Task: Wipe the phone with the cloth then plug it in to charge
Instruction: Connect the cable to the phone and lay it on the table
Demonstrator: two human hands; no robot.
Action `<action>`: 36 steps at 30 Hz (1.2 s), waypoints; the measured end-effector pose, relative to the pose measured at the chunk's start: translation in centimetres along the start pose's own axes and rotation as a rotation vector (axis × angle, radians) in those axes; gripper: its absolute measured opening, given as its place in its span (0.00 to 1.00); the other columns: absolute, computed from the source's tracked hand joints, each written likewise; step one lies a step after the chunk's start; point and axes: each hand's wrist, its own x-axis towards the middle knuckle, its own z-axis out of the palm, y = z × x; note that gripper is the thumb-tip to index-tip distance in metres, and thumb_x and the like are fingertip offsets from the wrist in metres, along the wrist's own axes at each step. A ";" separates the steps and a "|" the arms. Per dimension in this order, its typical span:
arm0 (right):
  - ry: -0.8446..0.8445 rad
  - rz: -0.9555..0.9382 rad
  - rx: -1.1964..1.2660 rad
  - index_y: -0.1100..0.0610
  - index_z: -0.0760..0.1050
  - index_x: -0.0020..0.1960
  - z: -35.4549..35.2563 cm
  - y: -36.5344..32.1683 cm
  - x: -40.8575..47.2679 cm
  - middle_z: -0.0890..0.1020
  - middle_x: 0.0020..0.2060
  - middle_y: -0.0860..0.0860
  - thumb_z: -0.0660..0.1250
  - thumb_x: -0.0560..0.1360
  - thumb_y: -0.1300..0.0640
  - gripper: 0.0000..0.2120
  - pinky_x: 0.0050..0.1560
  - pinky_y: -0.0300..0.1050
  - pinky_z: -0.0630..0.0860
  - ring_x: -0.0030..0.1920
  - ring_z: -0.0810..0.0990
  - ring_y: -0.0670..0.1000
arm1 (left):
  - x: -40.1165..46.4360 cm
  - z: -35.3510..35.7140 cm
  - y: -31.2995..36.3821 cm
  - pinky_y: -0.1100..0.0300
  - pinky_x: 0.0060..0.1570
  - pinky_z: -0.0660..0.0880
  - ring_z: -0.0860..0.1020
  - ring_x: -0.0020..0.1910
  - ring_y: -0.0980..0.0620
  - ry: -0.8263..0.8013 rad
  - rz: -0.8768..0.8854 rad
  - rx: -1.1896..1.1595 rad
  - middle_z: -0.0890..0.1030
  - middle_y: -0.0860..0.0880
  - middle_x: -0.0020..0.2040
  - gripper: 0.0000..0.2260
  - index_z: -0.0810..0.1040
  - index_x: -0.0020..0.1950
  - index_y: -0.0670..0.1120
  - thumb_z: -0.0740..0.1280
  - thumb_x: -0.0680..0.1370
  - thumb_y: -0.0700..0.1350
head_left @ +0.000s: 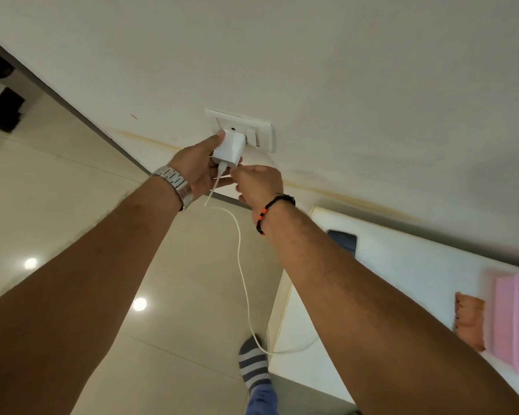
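My left hand [197,166] grips a white charger adapter [229,148] and holds it against the white wall socket plate [265,136]. My right hand [259,182] pinches the cable plug at the adapter's lower end. The white cable [242,265] hangs down from there and runs onto the white table [402,265]. The dark phone [343,238] lies flat on the table near the wall, partly hidden behind my right forearm. An orange-brown cloth [469,320] lies further right on the table.
A pink tray-like object [516,322] sits at the table's right edge beside the cloth. Below is a glossy beige tiled floor [57,190], with my striped-sock foot [253,365] by the table corner. Dark furniture [0,97] stands at the far left.
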 end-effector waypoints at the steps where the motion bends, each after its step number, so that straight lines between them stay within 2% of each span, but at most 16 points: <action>1: 0.031 -0.019 0.027 0.58 0.83 0.46 -0.4 -0.2 0.3 0.86 0.46 0.57 0.68 0.71 0.59 0.07 0.57 0.59 0.82 0.46 0.83 0.53 | 0.1 0.2 0.1 0.42 0.64 0.79 0.83 0.59 0.40 0.023 -0.018 -0.003 0.82 0.37 0.62 0.25 0.76 0.71 0.39 0.62 0.84 0.57; 4: 0.058 -0.053 0.107 0.53 0.81 0.57 -1.3 -0.8 0.8 0.84 0.57 0.53 0.62 0.73 0.64 0.16 0.62 0.55 0.79 0.58 0.82 0.54 | 0.4 0.5 0.2 0.39 0.69 0.75 0.83 0.63 0.38 0.088 -0.044 0.003 0.82 0.37 0.65 0.23 0.76 0.71 0.40 0.57 0.86 0.55; 6: 0.037 -0.064 0.142 0.54 0.81 0.59 -1.4 -1.1 1.1 0.82 0.60 0.53 0.62 0.75 0.66 0.17 0.64 0.55 0.78 0.62 0.80 0.54 | 0.5 0.6 0.4 0.39 0.68 0.75 0.83 0.63 0.37 0.110 -0.037 0.006 0.82 0.37 0.66 0.23 0.76 0.71 0.40 0.56 0.86 0.54; 9: 0.003 -0.069 0.192 0.56 0.81 0.61 -1.4 -1.5 1.2 0.82 0.62 0.54 0.63 0.76 0.66 0.16 0.64 0.55 0.78 0.62 0.80 0.54 | 0.5 0.6 0.6 0.39 0.67 0.75 0.83 0.61 0.37 0.131 -0.045 0.024 0.83 0.37 0.64 0.22 0.77 0.70 0.40 0.55 0.85 0.54; 12: -0.033 -0.048 0.236 0.56 0.81 0.63 -1.2 -1.8 1.2 0.82 0.62 0.54 0.63 0.78 0.66 0.16 0.58 0.52 0.82 0.54 0.81 0.53 | 0.2 0.4 0.5 0.40 0.64 0.77 0.85 0.58 0.38 0.180 -0.036 0.036 0.84 0.39 0.60 0.20 0.78 0.66 0.40 0.57 0.85 0.53; 16: -0.076 0.009 0.277 0.55 0.77 0.68 -1.0 -2.1 1.1 0.79 0.66 0.54 0.60 0.79 0.67 0.20 0.60 0.53 0.81 0.63 0.78 0.54 | -0.1 0.1 0.3 0.46 0.56 0.81 0.85 0.48 0.43 0.306 0.021 0.048 0.86 0.44 0.48 0.15 0.80 0.53 0.42 0.59 0.84 0.50; 18: -0.096 0.022 0.284 0.53 0.76 0.69 -1.2 -2.0 0.9 0.78 0.67 0.54 0.59 0.78 0.67 0.22 0.60 0.53 0.81 0.64 0.77 0.54 | -0.5 0.0 0.4 0.48 0.52 0.80 0.83 0.45 0.44 0.400 0.113 0.082 0.85 0.45 0.46 0.14 0.81 0.51 0.42 0.61 0.83 0.49; 20: -0.108 0.016 0.254 0.53 0.77 0.68 -1.7 -1.7 0.7 0.78 0.67 0.54 0.59 0.78 0.67 0.22 0.60 0.52 0.81 0.63 0.78 0.54 | -1.3 -0.1 0.2 0.49 0.46 0.78 0.80 0.40 0.46 0.555 0.314 0.163 0.83 0.46 0.40 0.13 0.82 0.46 0.41 0.63 0.81 0.48; 22: -0.090 0.015 0.231 0.55 0.79 0.65 -2.5 -1.0 0.3 0.80 0.63 0.53 0.60 0.78 0.66 0.19 0.59 0.52 0.81 0.59 0.80 0.53 | -2.7 0.4 -0.2 0.51 0.42 0.75 0.76 0.33 0.50 0.624 0.510 0.257 0.81 0.48 0.35 0.16 0.82 0.41 0.42 0.63 0.81 0.50; 25: -0.048 0.023 0.238 0.56 0.83 0.56 -3.9 0.8 -0.6 0.85 0.50 0.52 0.63 0.77 0.61 0.12 0.54 0.48 0.83 0.47 0.82 0.50 | -5.2 2.5 -1.5 0.57 0.32 0.73 0.75 0.27 0.50 0.472 0.549 0.258 0.81 0.48 0.31 0.17 0.82 0.37 0.44 0.64 0.81 0.52; 27: -0.026 0.031 0.246 0.56 0.83 0.50 -5.2 2.4 -1.2 0.85 0.43 0.51 0.66 0.76 0.59 0.08 0.49 0.46 0.83 0.43 0.82 0.49 | -6.4 4.3 -2.9 0.57 0.29 0.76 0.79 0.30 0.48 0.325 0.492 0.268 0.84 0.46 0.34 0.17 0.83 0.38 0.44 0.65 0.81 0.52; 31: 0.022 0.032 0.231 0.54 0.83 0.44 -9.1 6.6 -2.3 0.84 0.38 0.52 0.68 0.75 0.58 0.05 0.48 0.47 0.83 0.41 0.82 0.49 | -7.2 7.3 -7.3 0.50 0.40 0.83 0.87 0.41 0.44 0.163 0.333 0.251 0.88 0.41 0.45 0.16 0.85 0.49 0.37 0.65 0.84 0.48; 36: 0.148 0.091 0.275 0.57 0.84 0.46 -16.2 11.8 -3.4 0.85 0.39 0.53 0.69 0.75 0.60 0.05 0.48 0.46 0.81 0.42 0.82 0.50 | -7.2 10.0 -13.5 0.47 0.44 0.83 0.85 0.42 0.43 0.115 0.153 0.245 0.88 0.39 0.47 0.14 0.85 0.50 0.37 0.64 0.84 0.45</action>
